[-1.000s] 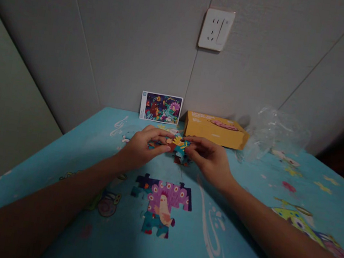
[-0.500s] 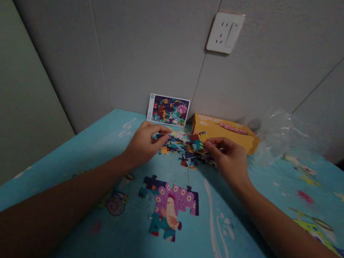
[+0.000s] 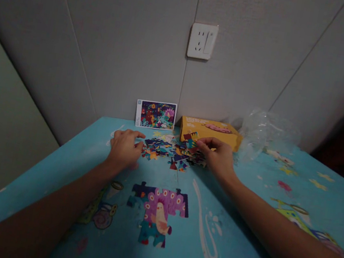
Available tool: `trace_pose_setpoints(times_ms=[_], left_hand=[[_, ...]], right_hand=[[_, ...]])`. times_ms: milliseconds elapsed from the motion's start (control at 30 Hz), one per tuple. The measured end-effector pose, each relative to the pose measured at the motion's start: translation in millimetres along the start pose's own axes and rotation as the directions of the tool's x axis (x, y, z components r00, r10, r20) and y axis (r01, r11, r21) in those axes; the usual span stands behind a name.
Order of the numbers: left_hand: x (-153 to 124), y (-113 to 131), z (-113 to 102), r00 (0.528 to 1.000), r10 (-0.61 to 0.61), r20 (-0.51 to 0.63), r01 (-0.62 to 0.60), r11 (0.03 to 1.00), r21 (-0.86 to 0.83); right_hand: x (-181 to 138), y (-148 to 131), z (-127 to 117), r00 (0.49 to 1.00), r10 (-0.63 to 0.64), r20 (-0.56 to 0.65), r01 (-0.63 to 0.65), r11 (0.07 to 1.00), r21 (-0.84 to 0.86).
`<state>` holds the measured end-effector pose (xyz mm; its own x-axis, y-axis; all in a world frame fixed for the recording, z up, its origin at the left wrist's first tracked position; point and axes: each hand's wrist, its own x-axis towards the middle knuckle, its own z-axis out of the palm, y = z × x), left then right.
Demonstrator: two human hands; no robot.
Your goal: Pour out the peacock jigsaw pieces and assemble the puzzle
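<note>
My right hand (image 3: 218, 155) pinches a puzzle piece (image 3: 191, 140) with red, teal and yellow on it, held up over the right side of the loose puzzle pieces (image 3: 164, 148). At the left edge of that pile is my left hand (image 3: 126, 147), its thumb and fingers apart with nothing between them. Nearer to me, a joined section of puzzle (image 3: 160, 207) lies flat, showing a pink peacock with a pale body on a dark and teal ground.
A picture card (image 3: 156, 115) leans against the wall behind the pile. Right of it are a yellow box (image 3: 212, 131) and a crumpled clear plastic bag (image 3: 260, 131). A blue printed cloth (image 3: 102, 250) covers the table; a socket (image 3: 202, 41) is on the wall.
My left hand has drawn back to the left from the pile, and its fingers have spread. My right hand still holds its piece above the pile. The camera view has shifted slightly.
</note>
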<state>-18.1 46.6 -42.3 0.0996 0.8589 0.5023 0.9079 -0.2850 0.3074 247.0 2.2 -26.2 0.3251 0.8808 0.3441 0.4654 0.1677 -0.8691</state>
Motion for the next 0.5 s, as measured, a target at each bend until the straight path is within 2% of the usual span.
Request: trace_pose_setpoints(times_ms=[200,367,500], left_hand=[[0.3,3.5,-2.6,0.999,-0.030,0.029,0.029,0.999,0.024],[0.5,13.5,-12.7,0.978,-0.149,0.143,0.136,0.986,0.097],[0.9,15.3,-14.1,0.969,-0.172,0.176,0.151,0.980,0.128]], right_hand=[[-0.1,-0.2,0.6,1.000,0.014,-0.010,-0.014,1.000,0.002],[0.7,2.7,3.3,1.000,-0.008,-0.020,0.008,1.000,0.000],[1.5,4.3,3.7,1.000,0.006,-0.023,-0.005,1.000,0.031]])
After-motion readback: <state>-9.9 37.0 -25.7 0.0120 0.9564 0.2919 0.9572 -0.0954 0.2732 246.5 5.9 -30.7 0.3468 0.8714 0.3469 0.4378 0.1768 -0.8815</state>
